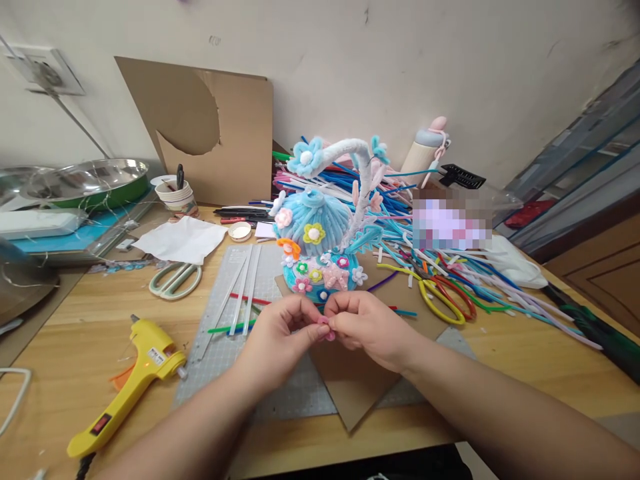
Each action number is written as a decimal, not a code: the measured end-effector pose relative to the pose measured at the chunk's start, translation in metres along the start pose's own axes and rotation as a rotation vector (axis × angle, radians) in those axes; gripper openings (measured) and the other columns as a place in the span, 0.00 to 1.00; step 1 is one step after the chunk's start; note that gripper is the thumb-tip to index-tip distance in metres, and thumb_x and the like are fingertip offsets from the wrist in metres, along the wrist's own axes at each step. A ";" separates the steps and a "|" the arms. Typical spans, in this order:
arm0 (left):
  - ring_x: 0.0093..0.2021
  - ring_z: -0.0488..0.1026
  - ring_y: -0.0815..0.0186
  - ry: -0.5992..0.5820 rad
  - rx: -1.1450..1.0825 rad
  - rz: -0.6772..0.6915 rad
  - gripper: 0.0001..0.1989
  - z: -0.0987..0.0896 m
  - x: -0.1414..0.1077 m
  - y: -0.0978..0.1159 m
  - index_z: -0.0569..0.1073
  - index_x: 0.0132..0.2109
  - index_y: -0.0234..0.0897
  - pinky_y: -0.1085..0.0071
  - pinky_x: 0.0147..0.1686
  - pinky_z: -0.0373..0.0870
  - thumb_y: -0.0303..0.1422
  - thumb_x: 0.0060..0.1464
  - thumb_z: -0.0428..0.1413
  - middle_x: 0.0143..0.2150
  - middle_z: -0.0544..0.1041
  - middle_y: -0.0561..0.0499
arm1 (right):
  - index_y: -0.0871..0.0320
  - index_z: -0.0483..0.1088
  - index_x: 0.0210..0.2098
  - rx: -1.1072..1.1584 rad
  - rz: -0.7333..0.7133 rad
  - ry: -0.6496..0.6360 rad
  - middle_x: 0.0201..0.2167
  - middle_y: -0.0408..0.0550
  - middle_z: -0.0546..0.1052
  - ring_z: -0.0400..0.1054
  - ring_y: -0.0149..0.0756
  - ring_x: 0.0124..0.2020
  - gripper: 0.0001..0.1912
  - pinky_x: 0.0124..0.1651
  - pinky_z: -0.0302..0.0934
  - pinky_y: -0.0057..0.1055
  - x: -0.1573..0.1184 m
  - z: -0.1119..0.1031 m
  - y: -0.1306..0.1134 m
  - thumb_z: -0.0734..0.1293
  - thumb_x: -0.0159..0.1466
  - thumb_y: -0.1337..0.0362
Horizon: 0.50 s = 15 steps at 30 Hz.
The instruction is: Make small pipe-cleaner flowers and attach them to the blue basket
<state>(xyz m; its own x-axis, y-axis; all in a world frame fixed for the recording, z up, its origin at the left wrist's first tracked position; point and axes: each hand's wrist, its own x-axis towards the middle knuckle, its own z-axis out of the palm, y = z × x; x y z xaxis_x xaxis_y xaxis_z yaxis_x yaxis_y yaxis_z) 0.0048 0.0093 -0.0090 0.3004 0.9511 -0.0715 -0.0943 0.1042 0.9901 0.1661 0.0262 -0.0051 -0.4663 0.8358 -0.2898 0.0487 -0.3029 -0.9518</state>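
Observation:
My left hand (285, 333) and my right hand (367, 327) meet low in the middle of the head view. Both are closed, pinching a small pink pipe-cleaner piece (327, 327) between thumbs and forefingers; its full shape is partly covered by the fingers. Right behind them stands a blue pipe-cleaner craft (320, 220), a fuzzy domed house-like form dotted with colourful flowers. A white wrapped stem (367, 180) arches over it and ends in a blue flower (307, 157). A brown cardboard sheet (350, 393) lies under the craft and my hands, on top of a grey cutting mat (290, 400).
A yellow glue gun (145, 373) lies at left, with white-handled scissors (176, 281) behind it. Clear glue sticks (245, 290) rest on the mat. Yellow and red-handled scissors (440, 300) and heaped pipe cleaners (480, 273) occupy the right. Cut cardboard (245, 140) leans on the wall.

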 end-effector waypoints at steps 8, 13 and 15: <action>0.30 0.74 0.71 0.066 -0.143 -0.109 0.06 -0.009 0.008 -0.005 0.75 0.32 0.32 0.76 0.32 0.69 0.29 0.46 0.64 0.30 0.78 0.51 | 0.59 0.66 0.29 0.054 -0.174 0.051 0.22 0.40 0.67 0.54 0.23 0.17 0.15 0.19 0.43 0.24 0.006 -0.008 0.002 0.63 0.60 0.53; 0.30 0.76 0.71 0.109 -0.465 -0.321 0.07 -0.010 0.006 0.000 0.73 0.32 0.32 0.78 0.33 0.73 0.26 0.45 0.64 0.30 0.79 0.50 | 0.59 0.66 0.31 -0.119 -0.253 0.054 0.25 0.40 0.67 0.57 0.24 0.20 0.12 0.22 0.49 0.25 0.009 -0.007 0.003 0.66 0.59 0.55; 0.28 0.76 0.71 0.076 -0.497 -0.368 0.06 -0.009 0.004 0.002 0.73 0.33 0.32 0.78 0.29 0.74 0.26 0.47 0.63 0.29 0.78 0.49 | 0.59 0.66 0.30 -0.183 -0.243 0.018 0.24 0.40 0.67 0.57 0.25 0.20 0.10 0.23 0.51 0.25 0.010 -0.005 0.004 0.66 0.59 0.58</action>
<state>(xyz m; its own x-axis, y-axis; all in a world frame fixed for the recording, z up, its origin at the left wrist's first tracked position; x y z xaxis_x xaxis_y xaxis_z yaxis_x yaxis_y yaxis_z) -0.0026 0.0162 -0.0087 0.3307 0.8432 -0.4239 -0.4335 0.5347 0.7254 0.1663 0.0354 -0.0122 -0.4685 0.8820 -0.0512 0.0962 -0.0066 -0.9953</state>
